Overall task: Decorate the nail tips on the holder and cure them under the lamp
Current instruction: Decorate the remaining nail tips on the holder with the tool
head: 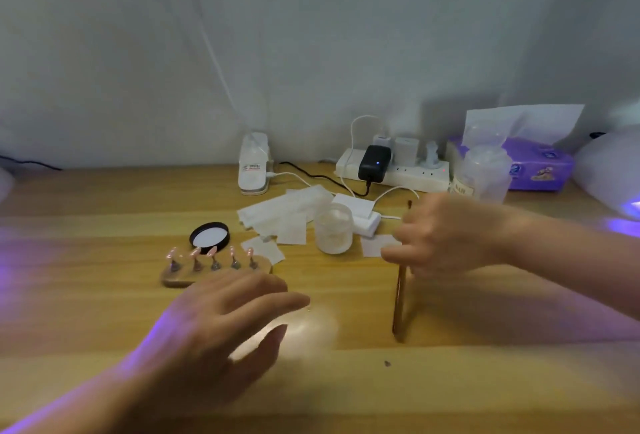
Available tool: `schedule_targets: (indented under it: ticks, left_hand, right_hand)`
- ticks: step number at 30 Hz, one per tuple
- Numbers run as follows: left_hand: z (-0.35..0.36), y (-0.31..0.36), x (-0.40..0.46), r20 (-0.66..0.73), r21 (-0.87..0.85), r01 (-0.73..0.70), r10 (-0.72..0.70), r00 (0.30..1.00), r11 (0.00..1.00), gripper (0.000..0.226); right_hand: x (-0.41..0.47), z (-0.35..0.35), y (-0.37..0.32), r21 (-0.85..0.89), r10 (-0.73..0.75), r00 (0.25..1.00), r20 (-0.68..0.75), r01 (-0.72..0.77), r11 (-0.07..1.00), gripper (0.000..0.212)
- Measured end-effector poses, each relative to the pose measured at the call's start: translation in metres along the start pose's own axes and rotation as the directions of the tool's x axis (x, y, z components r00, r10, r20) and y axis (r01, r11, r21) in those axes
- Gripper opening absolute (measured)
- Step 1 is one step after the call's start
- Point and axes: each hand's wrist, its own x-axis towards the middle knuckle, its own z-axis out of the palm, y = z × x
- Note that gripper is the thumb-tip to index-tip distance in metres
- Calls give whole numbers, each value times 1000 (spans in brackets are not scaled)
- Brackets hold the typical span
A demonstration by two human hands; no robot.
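Left hand (221, 323) fingers spread, released, just short of holder (214, 272), likely reaching to steady it. Right hand (446, 236) fingers grasping brush (400, 298), poised for decorating. Lamp (613, 170) beyond right wrist.

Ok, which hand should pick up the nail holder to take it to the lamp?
Probably the left hand: it hovers open just in front of the holder, while the right hand grips a brush. The glowing lamp sits at the far right, so the left must carry across.
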Motion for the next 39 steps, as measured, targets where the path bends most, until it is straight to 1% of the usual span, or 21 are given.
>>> schedule_targets:
  ticks: [1, 2, 3, 4, 5, 6, 7, 8, 9, 10, 12, 14, 16, 17, 19, 22, 25, 29, 31, 35, 39]
  left_hand:
    - [-4, -8, -3, -45, 44, -12, 14, 999, 999, 29]
    - [-6, -16, -5, -83, 76, 20, -14, 996, 997, 40]
    - [-10, -26, -8, -127, 60, 70, -62, 990, 996, 50]
    - [-13, -37, -12, -149, 52, 120, -111, 983, 991, 60]
    - [-15, -47, -15, -161, 26, 179, -173, 972, 983, 68]
    - [-17, -58, -20, -164, 9, 239, -234, 958, 971, 75]
    - [-19, -68, -25, -158, -10, 291, -289, 944, 957, 81]
    - [-20, -76, -30, -141, -25, 359, -359, 923, 933, 85]
    - [-20, -82, -37, -113, -44, 441, -443, 889, 896, 88]
    - [-19, -88, -43, -93, -65, 526, -530, 843, 848, 89]
    - [-16, -95, -54, -59, -130, 633, -644, 763, 763, 90]
    - [-11, -101, -59, -12, -179, 669, -681, 732, 721, 87]
    - [-8, -106, -58, 33, -259, 693, -711, 702, 672, 78]
    - [-8, -108, -57, 46, -294, 696, -718, 695, 655, 73]
    - [-8, -110, -54, 54, -342, 681, -710, 702, 647, 66]
    - [-12, -107, -55, 19, -307, 634, -661, 750, 710, 59]
    - [-15, -96, -55, -21, -203, 558, -574, 819, 804, 63]
    - [-5, -72, -36, -20, -239, 486, -504, 863, 841, 50]
    - [4, -61, -19, -5, -296, 466, -489, 872, 834, 48]
    - [23, -47, 5, 72, -380, 489, -502, 862, 785, 46]
    - [36, -44, 17, 118, -373, 496, -491, 863, 784, 49]
  right_hand:
    - [0, -4, 4, 34, 62, 997, -51, -60, 998, 15]
    - [1, -8, 6, 85, 142, 985, -102, -133, 987, 18]
    - [3, -11, 7, 142, 229, 959, -167, -207, 968, 20]
    - [6, -12, 5, 209, 335, 911, -242, -288, 935, 21]
    - [10, -13, 1, 291, 468, 833, -294, -388, 874, 21]
    - [16, -11, -4, 386, 615, 717, -328, -492, 780, 19]
    - [22, -10, -9, 504, 755, 570, -325, -571, 648, 16]
    - [29, -8, -13, 645, 866, 416, -278, -587, 489, 13]
    - [37, -8, -16, 780, 935, 294, -200, -529, 334, 10]
    - [44, -7, -17, 872, 972, 208, -114, -447, 198, 13]
    - [56, -6, -15, 952, 994, 98, 55, -307, -22, 28]
    - [65, -2, -11, 954, 975, 33, 222, -214, -210, 44]
    - [70, 3, -7, 920, 936, 28, 350, -197, -338, 47]
    - [71, 6, -6, 907, 921, 35, 387, -193, -374, 44]
    - [73, 11, -4, 906, 917, 46, 396, -181, -382, 37]
    - [74, 18, -5, 911, 941, 95, 326, -296, -286, 39]
    - [74, 23, -7, 904, 965, 126, 230, -394, -164, 43]
    - [79, 27, -7, 874, 981, 122, 153, -480, -77, 41]
    - [82, 27, -7, 856, 983, 139, 120, -516, -31, 39]
    - [90, 25, -4, 775, 967, 251, 49, -621, 122, 39]
    - [96, 27, -2, 715, 927, 365, 87, -671, 197, 40]
